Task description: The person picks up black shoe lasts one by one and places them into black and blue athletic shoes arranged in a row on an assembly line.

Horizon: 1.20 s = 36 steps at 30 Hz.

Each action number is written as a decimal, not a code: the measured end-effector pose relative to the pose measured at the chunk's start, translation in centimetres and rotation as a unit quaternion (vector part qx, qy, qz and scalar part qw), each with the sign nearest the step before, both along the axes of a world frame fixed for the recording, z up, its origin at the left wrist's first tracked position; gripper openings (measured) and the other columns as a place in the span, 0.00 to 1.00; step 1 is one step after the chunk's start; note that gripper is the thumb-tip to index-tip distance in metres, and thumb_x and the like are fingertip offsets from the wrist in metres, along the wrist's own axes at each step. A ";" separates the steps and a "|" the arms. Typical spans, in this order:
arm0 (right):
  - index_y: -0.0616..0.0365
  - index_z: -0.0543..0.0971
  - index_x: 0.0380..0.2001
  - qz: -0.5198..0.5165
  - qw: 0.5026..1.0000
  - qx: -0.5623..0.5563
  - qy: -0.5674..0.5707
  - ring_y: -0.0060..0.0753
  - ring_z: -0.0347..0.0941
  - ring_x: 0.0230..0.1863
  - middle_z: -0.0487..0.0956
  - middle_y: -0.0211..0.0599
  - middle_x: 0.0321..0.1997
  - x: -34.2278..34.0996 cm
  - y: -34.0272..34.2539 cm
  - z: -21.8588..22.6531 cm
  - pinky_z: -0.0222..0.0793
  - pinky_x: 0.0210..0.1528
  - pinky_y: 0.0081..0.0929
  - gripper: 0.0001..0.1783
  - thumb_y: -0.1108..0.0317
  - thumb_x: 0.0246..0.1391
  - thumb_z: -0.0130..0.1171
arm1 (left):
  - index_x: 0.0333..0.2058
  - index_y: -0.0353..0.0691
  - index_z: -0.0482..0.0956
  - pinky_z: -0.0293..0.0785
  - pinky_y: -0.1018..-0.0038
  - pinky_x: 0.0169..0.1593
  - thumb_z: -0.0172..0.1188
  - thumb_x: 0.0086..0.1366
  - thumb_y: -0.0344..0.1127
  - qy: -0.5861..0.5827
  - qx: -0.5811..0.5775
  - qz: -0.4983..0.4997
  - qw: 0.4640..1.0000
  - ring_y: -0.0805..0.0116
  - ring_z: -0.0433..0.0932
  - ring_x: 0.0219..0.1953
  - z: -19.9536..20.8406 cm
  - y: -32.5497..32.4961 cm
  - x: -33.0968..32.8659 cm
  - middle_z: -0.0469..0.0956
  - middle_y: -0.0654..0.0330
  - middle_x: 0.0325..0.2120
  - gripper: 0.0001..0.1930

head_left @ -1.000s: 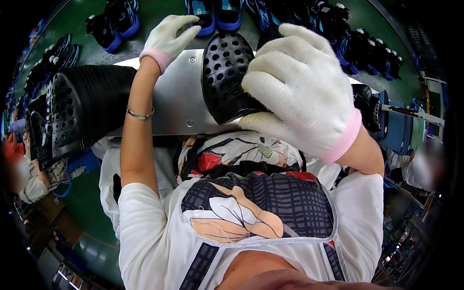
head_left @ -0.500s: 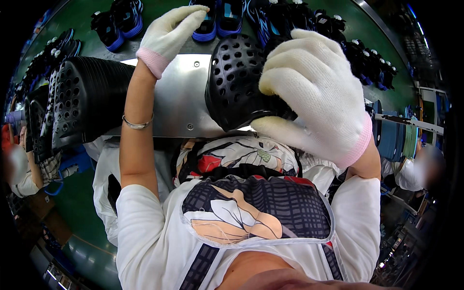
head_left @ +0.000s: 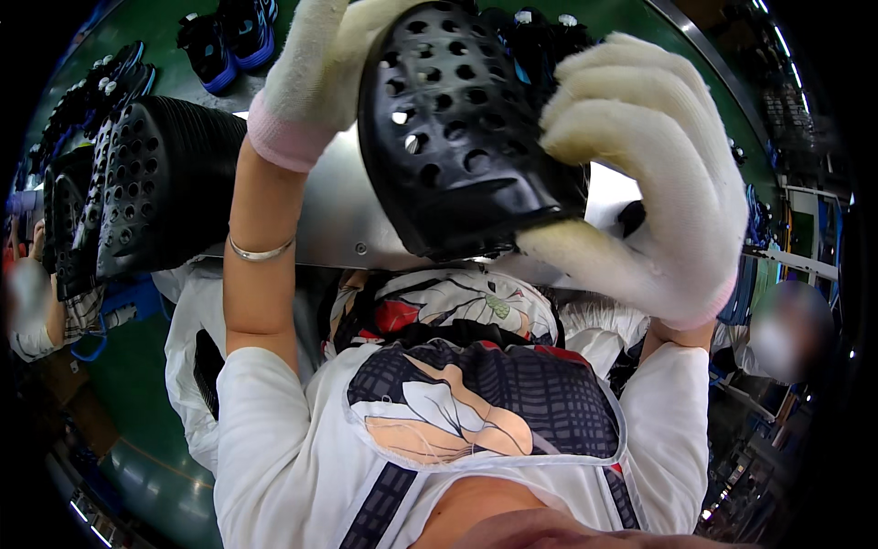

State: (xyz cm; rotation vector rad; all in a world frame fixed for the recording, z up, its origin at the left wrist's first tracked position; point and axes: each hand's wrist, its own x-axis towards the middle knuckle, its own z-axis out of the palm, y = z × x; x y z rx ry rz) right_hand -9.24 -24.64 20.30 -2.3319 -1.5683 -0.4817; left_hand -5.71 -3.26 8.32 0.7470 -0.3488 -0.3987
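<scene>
A black plastic shoe form point(head_left: 448, 119), perforated with round holes, is held up in front of me, its wide end toward my body. My right hand point(head_left: 658, 174), in a white knitted glove, is closed on its right side, thumb at the lower edge and fingers curled above. My gloved left hand point(head_left: 315, 87) is at the form's upper left and seems to touch its edge. Its fingertips are cut off by the top of the picture or hidden by the form, so I cannot tell how they are set.
Under the form lies a metal plate point(head_left: 334, 206) with screws. To its left is a stack of nested black perforated forms point(head_left: 165, 192). Beyond it stand blue and black shoes point(head_left: 229, 41) on a green surface. Other people are at the far left and right.
The shoe form and my right hand have come up closer, the hand shifting right. My left hand, previously apart with fingers stretched out, has come in against the form's upper left.
</scene>
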 end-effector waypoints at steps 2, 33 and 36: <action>0.61 0.78 0.30 0.018 1.000 0.012 -0.018 0.46 0.75 0.44 0.78 0.40 0.34 0.9 0.7 -0.7 0.71 0.46 0.37 0.25 0.59 0.26 0.73 | 0.63 0.32 0.57 0.72 0.62 0.58 0.32 0.64 0.73 -0.021 -0.111 -0.077 0.991 0.58 0.74 0.55 0.3 -0.4 -0.5 0.69 0.45 0.56 0.47; 0.72 0.72 0.42 0.011 0.977 0.178 0.112 0.49 0.71 0.53 0.74 0.51 0.45 1.6 -7.0 -3.1 0.63 0.58 0.43 0.24 0.67 0.45 0.66 | 0.41 0.35 0.76 0.63 0.86 0.28 0.53 0.69 0.41 0.142 0.271 0.145 0.941 0.83 0.70 0.24 -2.3 0.0 -6.8 0.75 0.69 0.25 0.13; 0.71 0.73 0.41 -0.007 0.984 0.150 0.095 0.48 0.71 0.53 0.75 0.49 0.44 1.6 -6.4 -3.0 0.64 0.57 0.41 0.23 0.68 0.43 0.66 | 0.45 0.34 0.77 0.65 0.85 0.31 0.53 0.68 0.43 0.074 0.434 0.212 0.873 0.82 0.70 0.26 -2.0 -0.2 -6.7 0.75 0.68 0.26 0.17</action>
